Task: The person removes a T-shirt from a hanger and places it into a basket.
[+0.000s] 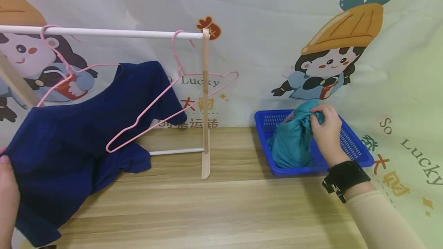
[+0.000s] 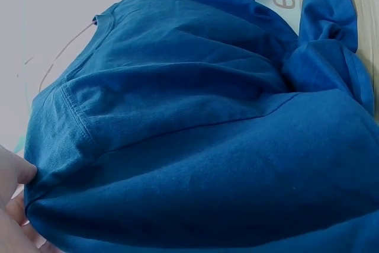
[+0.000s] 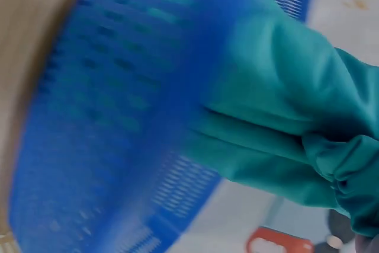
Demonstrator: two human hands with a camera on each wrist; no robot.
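Note:
A navy blue T-shirt hangs slanted on a pink hanger hooked over the white rail. At the left edge of the head view, my left hand pinches the shirt's near shoulder; the left wrist view has the thumb on the cloth and fingers partly behind it. My right hand pinches the gathered top of a teal garment, whose lower part sits in a blue plastic basket. Bunched teal cloth fills much of the right wrist view, where the hand is almost wholly hidden.
A second pink hanger hangs bare on the white rail, in front of the shirt's far side. The rack's wooden post stands left of the basket on a wood-grain tabletop. A printed cloth covers the wall behind.

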